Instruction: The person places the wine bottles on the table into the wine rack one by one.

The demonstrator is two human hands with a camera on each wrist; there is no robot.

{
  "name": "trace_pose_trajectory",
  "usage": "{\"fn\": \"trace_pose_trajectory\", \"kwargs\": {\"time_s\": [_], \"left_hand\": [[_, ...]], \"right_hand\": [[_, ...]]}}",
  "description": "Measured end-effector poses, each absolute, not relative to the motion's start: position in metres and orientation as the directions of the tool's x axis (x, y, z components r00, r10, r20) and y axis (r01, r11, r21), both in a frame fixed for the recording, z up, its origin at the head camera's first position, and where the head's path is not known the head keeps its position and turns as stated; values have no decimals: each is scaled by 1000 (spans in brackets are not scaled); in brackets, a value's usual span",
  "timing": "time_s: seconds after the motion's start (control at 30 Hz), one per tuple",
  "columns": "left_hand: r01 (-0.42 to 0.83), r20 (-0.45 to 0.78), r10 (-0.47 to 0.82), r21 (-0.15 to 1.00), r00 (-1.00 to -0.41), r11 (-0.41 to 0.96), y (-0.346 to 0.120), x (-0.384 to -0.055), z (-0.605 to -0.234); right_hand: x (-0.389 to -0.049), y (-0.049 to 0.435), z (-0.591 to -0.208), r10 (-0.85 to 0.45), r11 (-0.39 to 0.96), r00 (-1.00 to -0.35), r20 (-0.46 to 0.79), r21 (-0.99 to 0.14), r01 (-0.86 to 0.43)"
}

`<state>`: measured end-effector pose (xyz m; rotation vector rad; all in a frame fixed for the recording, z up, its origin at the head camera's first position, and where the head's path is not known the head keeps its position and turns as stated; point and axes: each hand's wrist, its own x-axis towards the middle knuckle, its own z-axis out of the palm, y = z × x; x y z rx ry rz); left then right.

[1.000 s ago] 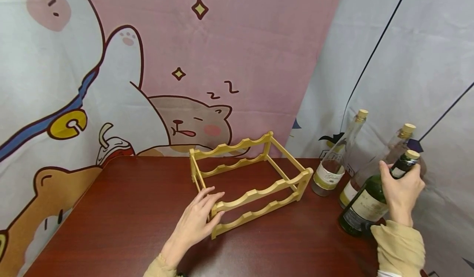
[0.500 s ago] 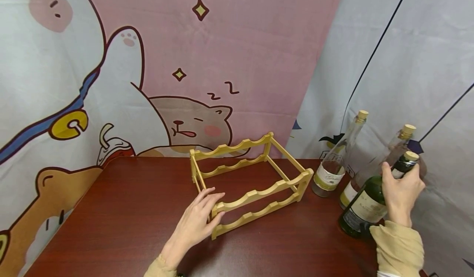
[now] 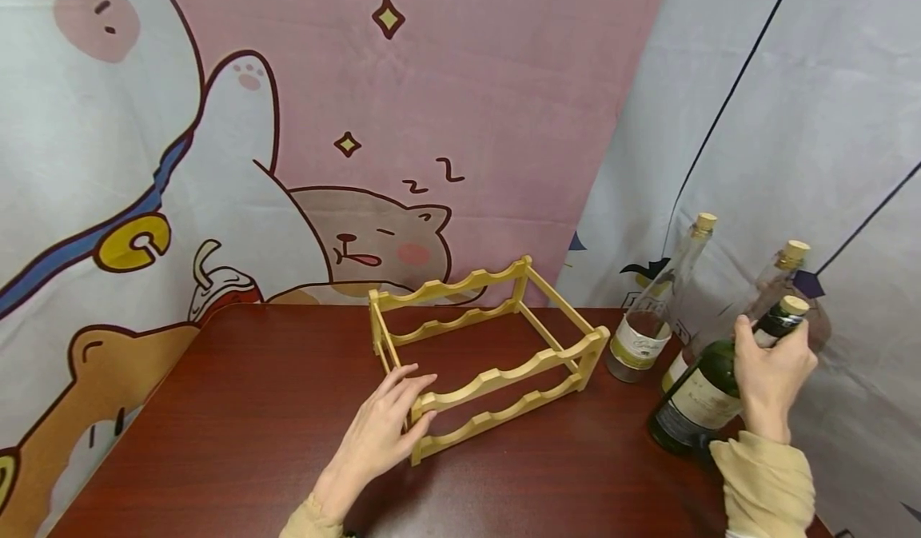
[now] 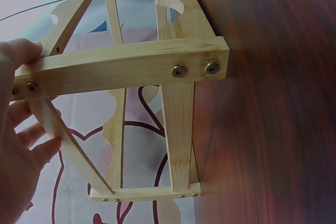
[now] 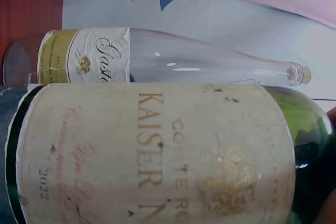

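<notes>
My right hand (image 3: pixel 773 370) grips a green wine bottle (image 3: pixel 701 398) round its neck, below the cork. The bottle is tilted, its base toward the left; whether it touches the table I cannot tell. In the right wrist view its cream label (image 5: pixel 157 156) fills the front. At the near left corner of a wooden wine rack (image 3: pixel 496 378), my left hand (image 3: pixel 381 426) holds the frame. The left wrist view has its thumb over one side of the corner and its fingers against the side bar (image 4: pixel 73 150). The rack's scalloped rails carry no bottles.
Two clear corked bottles stand behind the green one: one with a white and gold label (image 3: pixel 639 344), the other (image 3: pixel 770 290) partly hidden. The dark red table (image 3: pixel 273 410) meets a cartoon-printed cloth (image 3: pixel 504 122) at the back.
My right hand has shifted slightly left with the green wine bottle, whose base has moved left too. The left hand and the rack have stayed in place.
</notes>
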<state>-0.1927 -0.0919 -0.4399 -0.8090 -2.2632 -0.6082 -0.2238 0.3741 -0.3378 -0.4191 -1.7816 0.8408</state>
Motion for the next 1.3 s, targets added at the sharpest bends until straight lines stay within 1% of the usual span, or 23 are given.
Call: {"fn": "trace_pose_trajectory", "kwargs": {"time_s": [0.17, 0.3, 0.53, 0.73, 1.03, 1.17, 1.3], "left_hand": [[689, 722, 374, 193, -581, 699, -93, -194, -439], [687, 720, 373, 195, -585, 700, -93, -194, -438], [686, 720, 373, 193, -585, 702, -94, -193, -439], [683, 722, 370, 191, -584, 705, -94, -193, -441], [685, 722, 373, 190, -583, 704, -93, -193, -440], [679, 715, 372, 195, -592, 708, -92, -192, -439], [678, 713, 372, 197, -595, 708, -92, -192, -439]], "right_hand": [[-224, 367, -335, 608, 710, -363, 706, -689, -149], [-223, 363, -333, 598, 716, -356, 718, -678, -165], [-217, 353, -329, 599, 702, -367, 711, -687, -185], [-211, 344, -325, 607, 669, -399, 688, -713, -211], [-202, 330, -322, 635, 597, -460, 620, -772, -217], [-199, 326, -324, 654, 548, -489, 577, -807, -219], [-199, 323, -330, 670, 487, -506, 544, -836, -254]]}}
